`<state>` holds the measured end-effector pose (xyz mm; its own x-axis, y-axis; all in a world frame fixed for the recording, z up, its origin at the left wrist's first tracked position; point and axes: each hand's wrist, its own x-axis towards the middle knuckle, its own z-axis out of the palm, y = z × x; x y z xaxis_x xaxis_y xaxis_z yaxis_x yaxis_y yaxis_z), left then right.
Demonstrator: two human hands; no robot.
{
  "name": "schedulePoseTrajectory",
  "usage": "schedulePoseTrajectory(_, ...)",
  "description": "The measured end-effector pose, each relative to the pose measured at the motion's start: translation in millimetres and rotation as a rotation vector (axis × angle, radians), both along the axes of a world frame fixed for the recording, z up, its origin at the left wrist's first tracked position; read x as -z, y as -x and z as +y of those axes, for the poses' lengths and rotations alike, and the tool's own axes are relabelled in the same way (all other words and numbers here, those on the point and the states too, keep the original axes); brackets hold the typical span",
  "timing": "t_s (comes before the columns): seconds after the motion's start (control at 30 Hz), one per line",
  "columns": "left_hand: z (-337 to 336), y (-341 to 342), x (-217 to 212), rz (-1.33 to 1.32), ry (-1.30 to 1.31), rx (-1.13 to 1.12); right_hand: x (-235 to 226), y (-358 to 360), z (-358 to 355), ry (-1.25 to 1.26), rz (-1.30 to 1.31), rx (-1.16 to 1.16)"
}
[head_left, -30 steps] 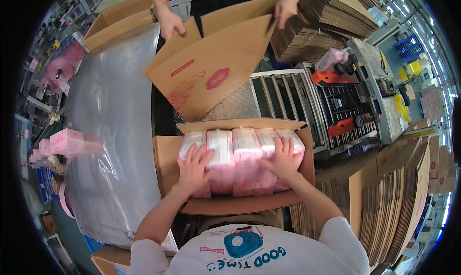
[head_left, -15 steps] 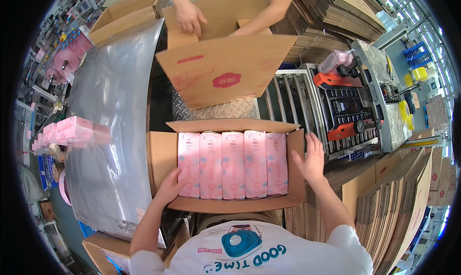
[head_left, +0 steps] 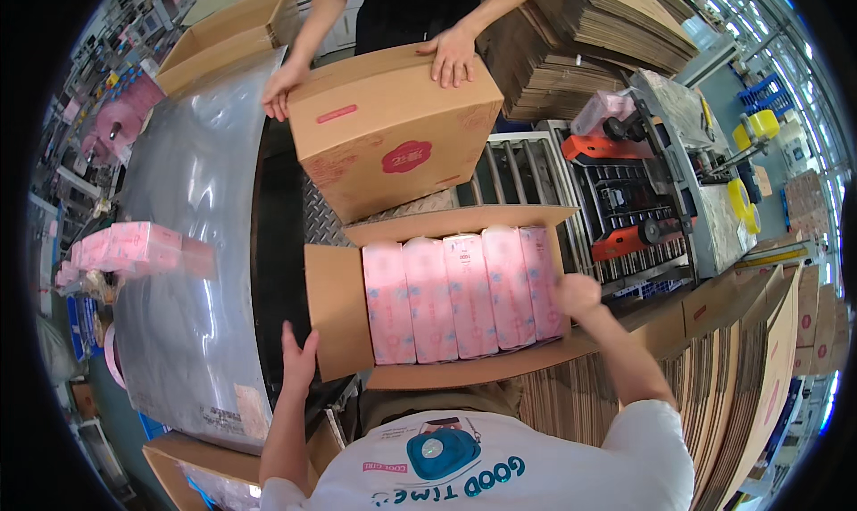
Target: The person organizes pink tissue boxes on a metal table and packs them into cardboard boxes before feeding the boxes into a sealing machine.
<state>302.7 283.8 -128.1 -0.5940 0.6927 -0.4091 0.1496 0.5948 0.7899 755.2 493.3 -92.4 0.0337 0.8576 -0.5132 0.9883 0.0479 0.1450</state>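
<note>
An open cardboard box stands in front of me, turned a little. Inside it, several pink wrapped packs stand side by side in a row. Beside the box's left flap is my left hand, thumb and fingers apart, holding nothing. At the box's right end is my right hand, against the side next to the last pack; it looks bunched, but blur hides its fingers. The near flap and the far flap lean outward.
Across from me, a co-worker's hands rest on a closed carton. A metal table on the left carries pink packs. To the right are a roller conveyor, an orange-and-black machine and stacked flat cartons.
The box has shifted right and turned. My left hand has left the packs and moved down outside the flap; my right hand has bunched up. The co-worker's carton has gone from open to closed.
</note>
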Motion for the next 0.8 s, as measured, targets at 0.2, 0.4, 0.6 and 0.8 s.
schedulePoseTrajectory(0.2, 51, -80, -3, 0.401, -0.336, 0.878, 6, 24, -49, 0.313, 0.53, -0.212)
schedulePoseTrajectory(0.4, 105, -77, 24, 0.195, 0.074, 1.262, -44, 37, -19, 0.557, 0.341, -0.453)
schedulePoseTrajectory(0.6, 130, -40, 25, 0.42, -0.027, 1.398, -37, 22, -47, 0.582, 0.959, -0.485)
schedulePoseTrajectory(0.8, 151, -48, 23, 0.457, 0.003, 1.473, 5, 4, -15, 0.696, 0.415, -0.471)
